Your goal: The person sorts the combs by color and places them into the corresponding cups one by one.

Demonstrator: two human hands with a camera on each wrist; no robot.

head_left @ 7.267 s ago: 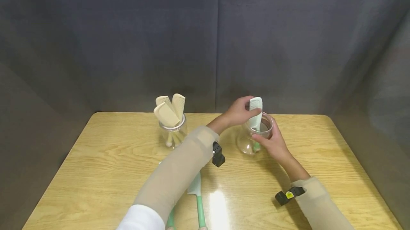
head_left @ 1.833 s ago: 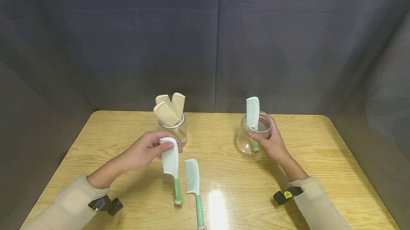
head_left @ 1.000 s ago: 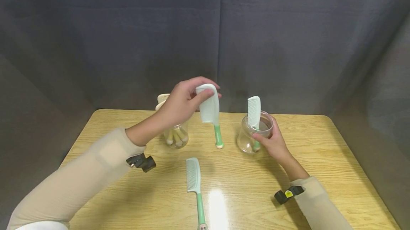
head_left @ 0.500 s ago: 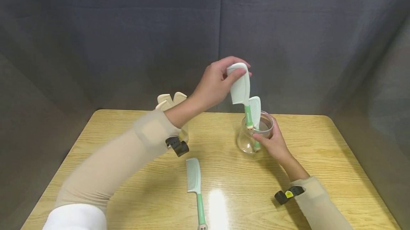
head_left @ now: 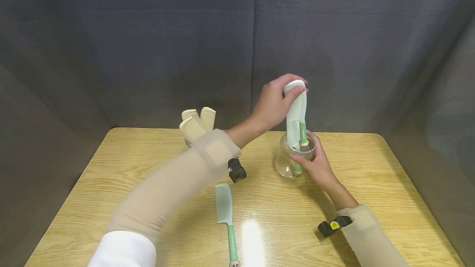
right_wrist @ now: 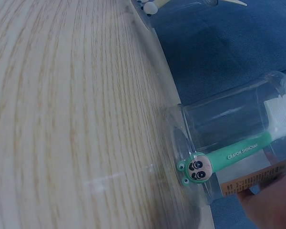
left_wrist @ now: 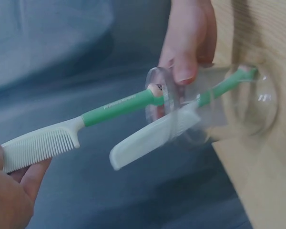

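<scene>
My left hand (head_left: 291, 89) pinches a mint-green comb (head_left: 298, 104) by its toothed head, handle hanging down. The handle's tip sits at the mouth of a clear jar (head_left: 285, 163); in the left wrist view the green handle (left_wrist: 119, 107) reaches the jar's rim (left_wrist: 158, 90). My right hand (head_left: 309, 160) grips the jar from the right, thumb (left_wrist: 186, 62) on the rim. A second mint comb (left_wrist: 148, 139) stands inside, its cartoon-faced handle end (right_wrist: 195, 168) on the jar's bottom. A third mint comb (head_left: 224, 205) lies flat on the wooden table (head_left: 111, 184).
A second clear jar with three beige combs (head_left: 196, 126) stands at the back left, partly behind my left forearm (head_left: 174, 184). Grey cloth walls close in the table on three sides. A black wrist device (head_left: 332, 226) sits by my right sleeve.
My left hand lifted one mint comb off the table and carried it up and right to the jar's mouth. The right hand stayed on the jar.
</scene>
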